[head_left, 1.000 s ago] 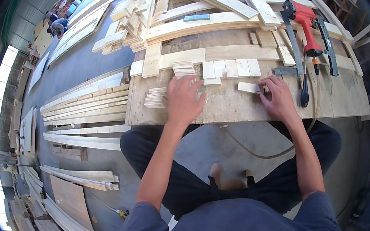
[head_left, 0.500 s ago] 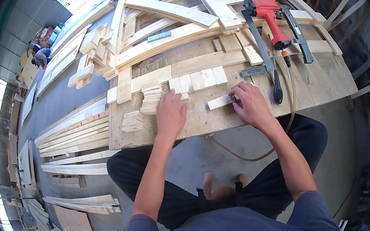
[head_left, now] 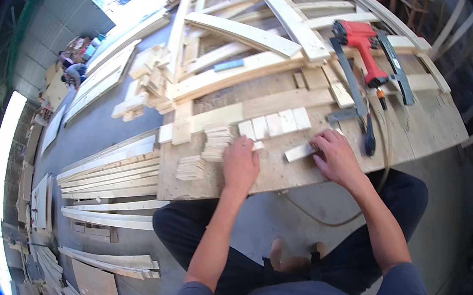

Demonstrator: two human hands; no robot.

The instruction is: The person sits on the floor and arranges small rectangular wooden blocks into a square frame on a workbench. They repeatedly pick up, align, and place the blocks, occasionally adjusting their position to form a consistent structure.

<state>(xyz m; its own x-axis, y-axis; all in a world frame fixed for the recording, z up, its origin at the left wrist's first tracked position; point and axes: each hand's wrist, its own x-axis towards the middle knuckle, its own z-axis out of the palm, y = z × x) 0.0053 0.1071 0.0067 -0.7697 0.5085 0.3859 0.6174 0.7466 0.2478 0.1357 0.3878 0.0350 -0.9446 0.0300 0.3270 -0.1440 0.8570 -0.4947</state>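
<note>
My left hand (head_left: 241, 166) is closed at the near edge of the row, with the end of a small pale wooden block (head_left: 258, 146) showing between its thumb and forefinger. My right hand (head_left: 336, 155) pinches the right part of another short wooden block (head_left: 299, 152) that lies on the plywood bench top (head_left: 276, 178). Beyond both hands stands a row of several pale wooden blocks (head_left: 273, 124) set side by side. Thin wooden pieces form a leaning stack (head_left: 217, 143) left of my left hand, and a lower stack (head_left: 190, 168) sits nearer the bench's left edge.
A red nail gun (head_left: 366, 50) with a hose lies at the right, between two metal squares (head_left: 346, 76). Near it is a dark-handled screwdriver (head_left: 369, 141). A large slatted wooden frame (head_left: 238, 72) spans the far side. Long boards (head_left: 108, 170) lie on the floor at left.
The whole view has shifted, so the bench and tools appear lower and further right. Both hands keep about the same places beside the same blocks.
</note>
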